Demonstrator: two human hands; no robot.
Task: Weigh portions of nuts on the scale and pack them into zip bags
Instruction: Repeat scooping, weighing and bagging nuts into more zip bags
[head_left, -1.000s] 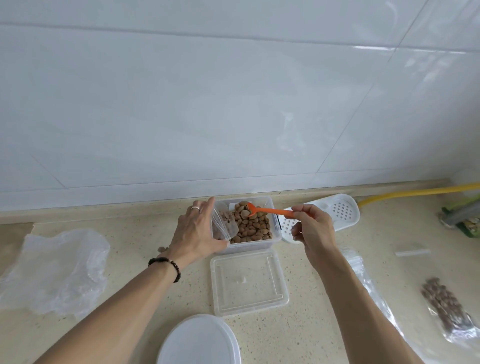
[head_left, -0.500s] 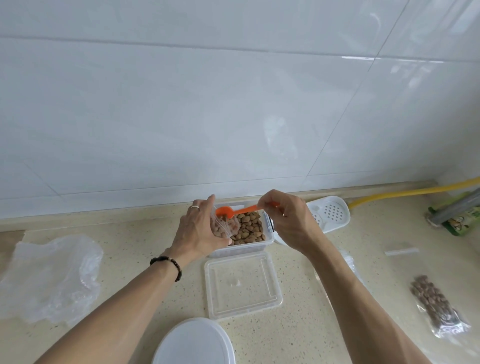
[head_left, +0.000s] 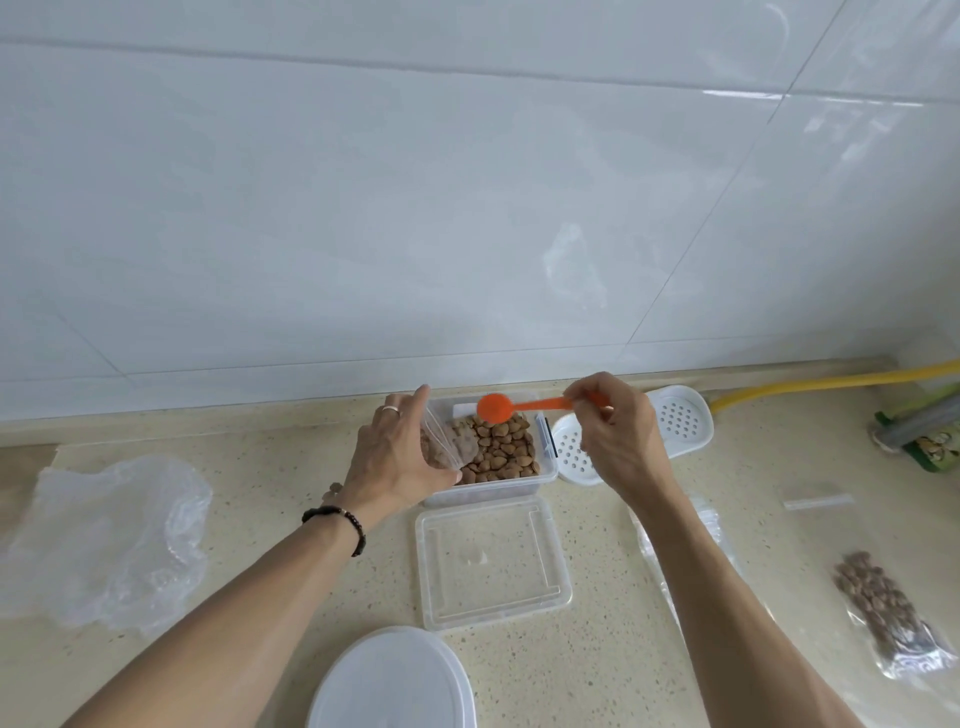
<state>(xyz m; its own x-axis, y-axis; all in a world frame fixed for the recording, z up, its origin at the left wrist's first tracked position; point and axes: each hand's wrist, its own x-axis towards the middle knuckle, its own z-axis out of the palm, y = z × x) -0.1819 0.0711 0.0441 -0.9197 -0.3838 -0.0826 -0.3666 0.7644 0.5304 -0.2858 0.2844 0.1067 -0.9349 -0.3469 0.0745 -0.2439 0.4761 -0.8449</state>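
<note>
A clear plastic box full of brown nuts stands on the counter near the wall. My left hand holds a small clear zip bag open over the box's left side; some nuts show inside the bag. My right hand pinches the handle of an orange spoon. Its bowl hovers above the nuts, just right of the bag's mouth. No scale is in view.
The box's clear lid lies in front of it. A white round lid sits at the bottom edge. Crumpled plastic lies left. A white perforated tray, a filled bag of nuts and a yellow hose are right.
The spoon went from the nuts to the bag's mouth, then drew back right and now hovers above the box. My left hand kept holding the bag.
</note>
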